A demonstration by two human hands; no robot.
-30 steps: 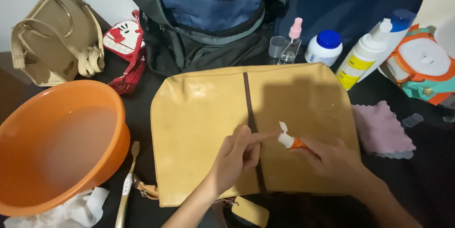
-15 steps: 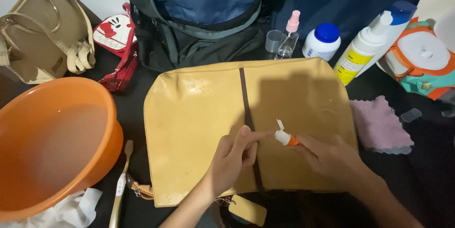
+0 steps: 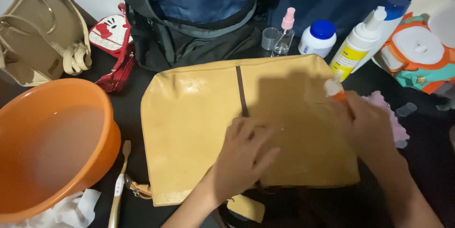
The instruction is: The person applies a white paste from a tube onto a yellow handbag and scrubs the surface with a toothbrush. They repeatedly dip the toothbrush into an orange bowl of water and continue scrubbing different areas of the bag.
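We are looking at a tan leather bag (image 3: 199, 128) that is lying flat on the dark table (image 3: 426, 161), with a dark brown stripe (image 3: 241, 93) running down its middle. Our left hand (image 3: 244, 154) is resting palm-down on the bag's lower centre, fingers spread open and pressing the leather. Our right hand (image 3: 367, 126) is hovering over the bag's right edge, fingers closed around a small tube (image 3: 334, 88) with a white cap and orange body.

Just beside that hand, a pink cloth (image 3: 395, 124) is lying on the table. Behind the bag we are seeing a small spray bottle (image 3: 286, 31) with a pink top, a white jar (image 3: 317, 38) with a blue lid, a tall white pump bottle (image 3: 358, 43), and a dark backpack (image 3: 189, 15).

To the left, an orange basin (image 3: 52, 147) is sitting near the bag, with a wooden-handled brush (image 3: 121, 180) lying between them. Farther back are a beige handbag (image 3: 40, 34) and a small red pouch (image 3: 113, 48).
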